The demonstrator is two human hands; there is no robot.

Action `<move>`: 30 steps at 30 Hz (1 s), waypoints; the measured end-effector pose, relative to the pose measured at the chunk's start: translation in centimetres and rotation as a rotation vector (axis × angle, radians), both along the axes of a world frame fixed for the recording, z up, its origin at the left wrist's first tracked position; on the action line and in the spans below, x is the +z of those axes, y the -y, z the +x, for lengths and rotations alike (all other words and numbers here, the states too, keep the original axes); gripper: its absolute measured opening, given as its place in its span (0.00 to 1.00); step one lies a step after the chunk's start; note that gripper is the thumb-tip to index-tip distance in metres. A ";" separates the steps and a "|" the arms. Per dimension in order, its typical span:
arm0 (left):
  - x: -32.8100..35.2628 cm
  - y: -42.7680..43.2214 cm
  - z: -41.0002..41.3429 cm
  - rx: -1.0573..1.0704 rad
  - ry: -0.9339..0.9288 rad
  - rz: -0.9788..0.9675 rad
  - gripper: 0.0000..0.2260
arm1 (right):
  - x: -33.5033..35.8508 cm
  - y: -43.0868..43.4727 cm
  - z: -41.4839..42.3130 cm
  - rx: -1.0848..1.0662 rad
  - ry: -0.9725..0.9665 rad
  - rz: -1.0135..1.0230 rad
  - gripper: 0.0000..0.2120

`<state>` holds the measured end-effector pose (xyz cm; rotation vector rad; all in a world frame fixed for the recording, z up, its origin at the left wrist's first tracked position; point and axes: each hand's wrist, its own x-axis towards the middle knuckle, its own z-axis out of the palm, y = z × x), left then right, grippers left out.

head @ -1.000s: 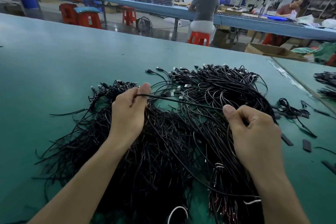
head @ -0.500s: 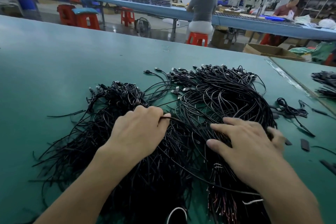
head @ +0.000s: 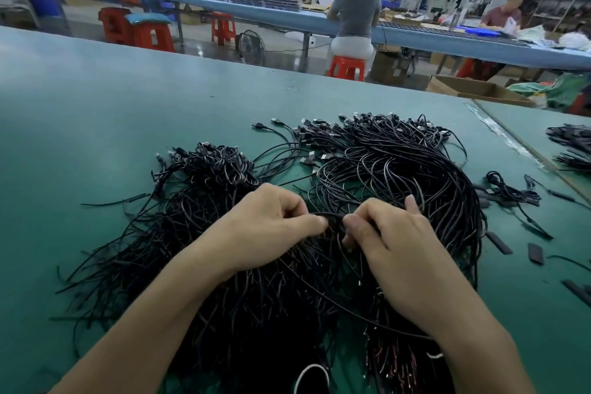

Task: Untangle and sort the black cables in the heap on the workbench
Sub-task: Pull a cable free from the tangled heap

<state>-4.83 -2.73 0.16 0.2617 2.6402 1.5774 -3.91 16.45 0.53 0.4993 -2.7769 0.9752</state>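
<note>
A big heap of thin black cables (head: 393, 169) with USB plugs at the far end spreads over the green workbench (head: 96, 125). A smaller tangled bunch (head: 217, 166) lies at its left. Both hands meet over the middle of the heap. My left hand (head: 271, 227) has its fingers curled and pinches a short arc of black cable (head: 332, 217) between thumb and fingers. My right hand (head: 390, 240) pinches the other end of that same arc, fingertips almost touching the left hand's. Where the cable runs under the hands is hidden.
Loose cable bits and short black sleeves (head: 499, 241) lie to the right. Another cable pile (head: 572, 147) sits on the adjoining bench at far right. A white loop (head: 311, 377) shows at the near edge. Two people, red stools (head: 347, 67) and a cardboard box (head: 479, 91) stand beyond the bench.
My hands went from holding a cable stretched apart, to lying spread on the heap, to coming together at the centre and pinching one cable loop.
</note>
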 end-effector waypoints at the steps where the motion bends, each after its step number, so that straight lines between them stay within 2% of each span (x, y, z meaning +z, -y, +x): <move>1: 0.3 0.1 0.1 -0.035 0.071 0.000 0.20 | -0.1 -0.1 -0.1 -0.008 0.001 -0.049 0.14; 4: 1.0 0.3 0.8 -0.280 0.284 0.117 0.26 | -0.3 -0.1 -0.2 -0.009 -0.074 -0.221 0.11; 6: 1.5 0.2 1.4 -0.478 0.356 0.358 0.25 | -0.1 0.5 -0.1 0.018 -0.106 -0.328 0.11; 8: 1.9 0.2 1.6 -0.586 0.408 0.675 0.22 | -0.1 1.0 0.1 0.088 -0.054 -0.408 0.16; 10: 2.1 0.0 1.4 -0.584 0.419 0.945 0.20 | -0.4 1.5 0.4 0.158 0.035 -0.407 0.17; 13: 1.9 -0.7 0.7 -0.369 0.335 1.178 0.19 | -0.8 2.5 0.8 0.234 0.152 -0.235 0.15; 15: 1.1 -1.3 0.3 -0.157 0.224 1.167 0.20 | -0.7 2.7 1.1 0.290 0.211 -0.133 0.15; 17: -0.1 -1.5 -0.2 -0.004 0.042 0.994 0.20 | -0.3 2.3 1.3 0.302 0.258 -0.061 0.14; 19: -0.9 -1.4 -0.5 0.059 -0.102 0.774 0.19 | 0.2 1.7 1.3 0.291 0.252 -0.098 0.12; 21: -0.9 -1.2 -0.2 -0.008 -0.095 0.499 0.18 | 0.9 1.2 1.2 0.272 0.160 -0.199 0.11; 23: -0.5 -1.3 0.4 -0.157 0.028 0.261 0.21 | 1.5 0.7 1.1 0.238 0.058 -0.310 0.10; 24: -0.3 -1.4 0.7 -0.220 0.108 0.218 0.22 | 1.6 0.4 1.0 0.221 0.023 -0.362 0.09; 27: 0.3 -1.5 1.4 -0.295 0.238 0.250 0.28 | 1.7 -0.2 0.6 0.149 -0.052 -0.481 0.12; 30: 1.0 -1.2 1.6 -0.417 0.395 0.525 0.30 | 1.1 0.3 0.5 0.121 -0.038 -0.571 0.13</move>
